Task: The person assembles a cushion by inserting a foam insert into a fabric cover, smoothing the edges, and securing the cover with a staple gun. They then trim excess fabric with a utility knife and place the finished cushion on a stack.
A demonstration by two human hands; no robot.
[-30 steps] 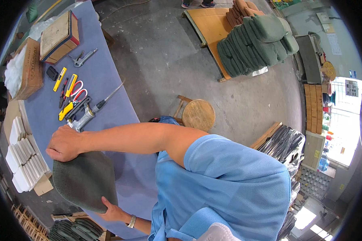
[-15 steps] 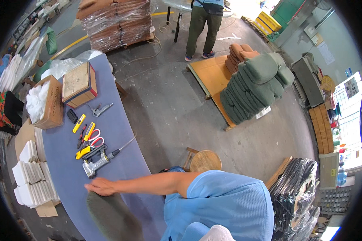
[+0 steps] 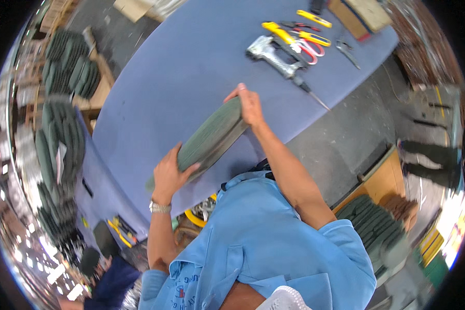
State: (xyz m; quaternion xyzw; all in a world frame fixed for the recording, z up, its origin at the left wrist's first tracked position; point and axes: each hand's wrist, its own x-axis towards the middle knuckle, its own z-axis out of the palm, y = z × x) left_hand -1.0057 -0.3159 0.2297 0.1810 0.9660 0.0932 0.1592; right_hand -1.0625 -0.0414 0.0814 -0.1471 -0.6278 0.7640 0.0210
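Tilted on its edge above the blue-covered table (image 3: 175,57), a dark green cushion (image 3: 212,132) is held between both my hands. My left hand (image 3: 170,173), wearing a wristwatch, grips its near end, with the thumb on the side facing me. My right hand (image 3: 249,106) clasps the far end. Beyond the right hand lies a silver pneumatic staple gun (image 3: 279,57) with its air hose attached. Beside it are scissors (image 3: 312,51) with red-and-white handles, yellow utility knives (image 3: 315,20) and an air blow gun (image 3: 347,50).
A cardboard box (image 3: 359,18) stands at the table's far right corner. Stacked green cushions (image 3: 62,139) are on the left, and more green cushions (image 3: 372,222) are at the lower right on a wooden pallet. A co-worker in dark clothing (image 3: 111,284) is at the lower left; another person (image 3: 431,163) stands at right.
My view has swung round to the left. The green cushion, blurred under one hand before, is now lifted and tilted between both hands. The left hand has come into view.
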